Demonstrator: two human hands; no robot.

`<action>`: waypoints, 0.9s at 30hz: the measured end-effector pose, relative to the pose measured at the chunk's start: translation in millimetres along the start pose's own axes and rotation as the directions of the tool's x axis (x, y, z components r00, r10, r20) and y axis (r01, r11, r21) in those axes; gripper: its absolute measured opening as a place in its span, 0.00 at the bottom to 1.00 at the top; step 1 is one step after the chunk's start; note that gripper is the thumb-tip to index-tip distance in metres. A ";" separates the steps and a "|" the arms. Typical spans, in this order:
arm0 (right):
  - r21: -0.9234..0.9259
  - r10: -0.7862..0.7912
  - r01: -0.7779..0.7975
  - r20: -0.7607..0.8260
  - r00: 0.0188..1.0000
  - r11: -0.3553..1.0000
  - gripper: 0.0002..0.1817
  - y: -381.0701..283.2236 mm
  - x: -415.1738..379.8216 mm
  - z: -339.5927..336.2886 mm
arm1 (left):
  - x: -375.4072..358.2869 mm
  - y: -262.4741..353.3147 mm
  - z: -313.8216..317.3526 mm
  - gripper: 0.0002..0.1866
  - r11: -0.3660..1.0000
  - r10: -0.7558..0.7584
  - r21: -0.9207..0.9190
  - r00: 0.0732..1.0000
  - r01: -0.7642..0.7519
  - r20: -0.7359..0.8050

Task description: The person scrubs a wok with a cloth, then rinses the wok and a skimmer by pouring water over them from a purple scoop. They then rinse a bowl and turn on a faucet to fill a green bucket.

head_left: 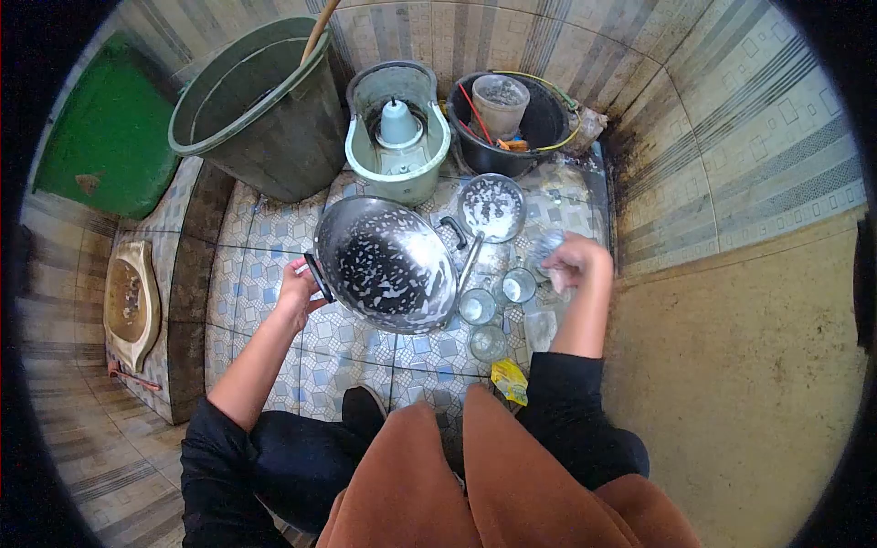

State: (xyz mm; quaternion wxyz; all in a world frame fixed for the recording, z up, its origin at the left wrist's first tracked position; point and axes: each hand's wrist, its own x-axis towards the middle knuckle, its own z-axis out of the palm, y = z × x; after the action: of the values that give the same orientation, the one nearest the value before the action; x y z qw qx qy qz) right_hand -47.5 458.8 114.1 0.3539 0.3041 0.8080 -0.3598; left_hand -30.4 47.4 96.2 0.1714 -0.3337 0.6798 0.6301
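My left hand (296,292) is closed on the black side handle of a large wok (384,265), which is tilted and streaked with white suds. Over on the right, my right hand (577,260) has its fingers bent around a pale bluish, crumpled-looking scrubber (550,245), slightly blurred. Just beyond the wok lies a small frying pan (491,208) covered in foam, its handle pointing toward me. Between the wok and my right hand stand a clear glass (518,286), a second glass (477,307) and a third glass (488,343).
A yellow packet (510,380) lies near my knees. Along the back are a tall grey-green bin (265,119) with a stick, a pale green washer tub (397,173) and a black basin (498,163) holding a pail. A squat toilet (146,315) is on the left ledge.
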 end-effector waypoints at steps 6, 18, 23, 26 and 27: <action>-0.187 -0.411 0.413 0.048 0.910 0.892 0.35 -73.8 9.5 105.7 | 8.7 -12.2 0.7 0.12 0.998 -0.069 -0.019 0.994 0.068 -0.088; 0.232 -0.824 0.794 0.064 0.564 0.562 0.28 -73.8 24.4 334.0 | 8.1 -47.3 -2.0 0.14 0.995 -0.026 -0.093 1.000 0.025 -0.008; 0.533 -0.765 0.620 0.083 0.639 0.576 0.36 -71.8 46.3 329.6 | 4.9 -47.0 -3.6 0.12 0.985 0.091 0.145 0.996 -0.093 0.017; -0.169 -0.565 0.575 0.106 0.818 0.801 0.41 -63.4 44.7 316.5 | -0.6 -50.4 -7.4 0.19 0.980 0.103 0.164 0.993 -0.112 0.061; -0.335 -0.415 0.379 -0.038 0.909 0.863 0.41 -70.5 20.1 303.0 | -2.1 -49.5 -7.8 0.21 0.969 0.148 0.182 0.983 -0.165 0.107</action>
State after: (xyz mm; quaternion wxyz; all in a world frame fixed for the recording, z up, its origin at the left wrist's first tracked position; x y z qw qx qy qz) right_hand -4.5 182.9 -24.6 0.2721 0.0887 0.9187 -0.2721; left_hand 5.7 41.2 61.9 0.1834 -0.2316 0.7524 0.5887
